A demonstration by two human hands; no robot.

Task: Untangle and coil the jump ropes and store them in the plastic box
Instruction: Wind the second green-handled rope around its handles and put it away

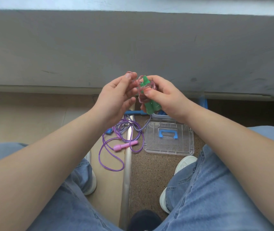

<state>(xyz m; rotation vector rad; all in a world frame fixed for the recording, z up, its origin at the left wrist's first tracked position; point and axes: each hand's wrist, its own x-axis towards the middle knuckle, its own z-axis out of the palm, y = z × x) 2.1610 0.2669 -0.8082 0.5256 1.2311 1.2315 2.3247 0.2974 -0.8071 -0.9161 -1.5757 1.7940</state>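
Two green handles (150,106), wound in pink cord (140,88), are gripped in the right hand (164,100) as the left hand (114,99) pinches the cord, above a purple rope (120,147) and box lid (168,147) on the floor (149,174).

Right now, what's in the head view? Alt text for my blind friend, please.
A person's right hand grips green handles; the left hand pinches the pink rope wound around them. A tangled purple rope and clear box lid lie on the floor.

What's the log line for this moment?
right hand: grips green handles; left hand: pinches pink rope; purple rope: loose on floor; lid: off
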